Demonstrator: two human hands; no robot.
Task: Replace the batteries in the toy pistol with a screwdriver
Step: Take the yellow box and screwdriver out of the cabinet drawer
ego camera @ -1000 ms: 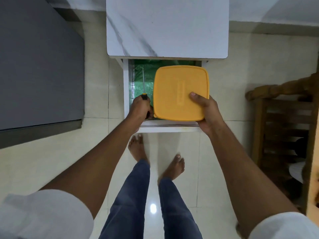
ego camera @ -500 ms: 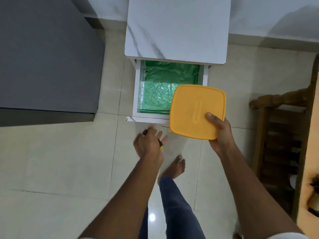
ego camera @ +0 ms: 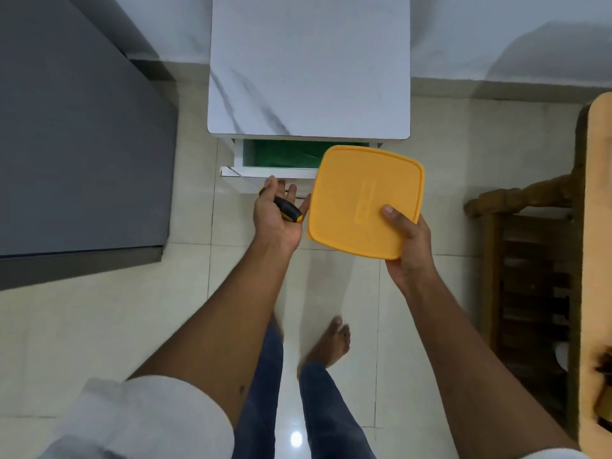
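Observation:
My left hand (ego camera: 276,215) holds a screwdriver (ego camera: 287,209) with a black and yellow handle lying across the palm, fingers loosely curled, its thin shaft pointing up-left toward the drawer front. My right hand (ego camera: 409,246) grips a square yellow-lidded container (ego camera: 361,197) by its lower right corner, thumb on top. The container hangs in front of the white drawer (ego camera: 265,172), which stands only a little way out and shows a green lining (ego camera: 281,154). No toy pistol or batteries show in this view.
A white marble-top cabinet (ego camera: 309,64) stands ahead over the drawer. A dark grey surface (ego camera: 76,144) fills the left. A wooden chair (ego camera: 533,276) and an orange edge (ego camera: 596,260) stand at the right. My bare feet are on pale floor tiles (ego camera: 99,326).
Both hands lifted the screwdriver and the container out of the drawer and drew back. The drawer has slid most of the way in. My left palm turned upward.

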